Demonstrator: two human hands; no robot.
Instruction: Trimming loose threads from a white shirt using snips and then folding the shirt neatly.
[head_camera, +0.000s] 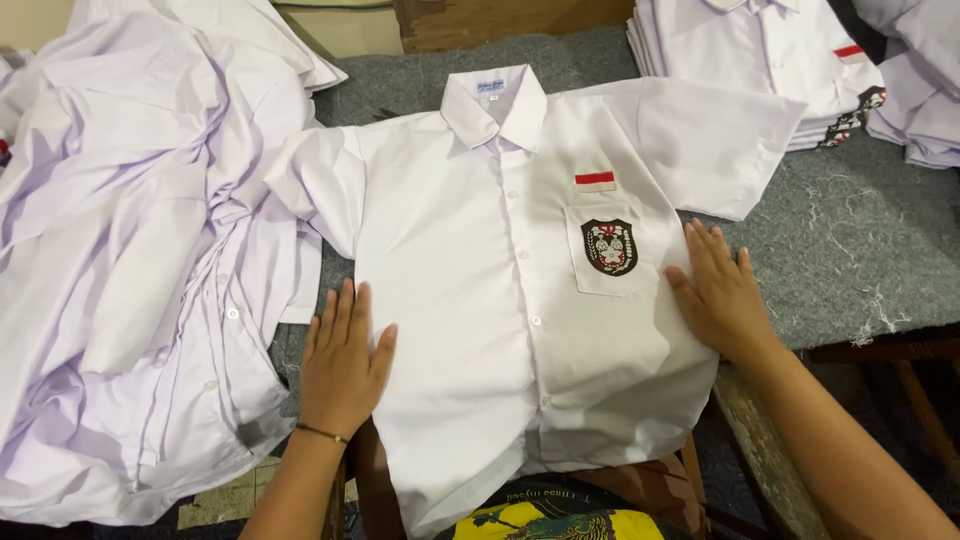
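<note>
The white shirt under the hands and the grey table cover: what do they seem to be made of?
The white shirt looks like thin woven cotton or a blend: matte, with soft creases and small plastic-looking buttons. The grey table cover looks like felt: fuzzy, with loose white threads clinging. Both hands, left hand and right hand, press flat.

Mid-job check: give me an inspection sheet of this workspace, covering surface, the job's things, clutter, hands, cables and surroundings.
Surface: grey felt-covered table, with loose threads on its right part.
Job's things: white short-sleeved shirt lying face up, buttoned, collar away from the person, with a dark crest on the chest pocket and a red strip above it.
Clutter: loose heap of white shirts at left; folded stack of white shirts at upper right; more shirts at the far right edge.
Hands: left hand flat on the shirt's lower left edge, with a thin wrist band; right hand flat on its right side beside the pocket.
Cables: nothing seen.
Surroundings: wooden edge behind the table.
</note>
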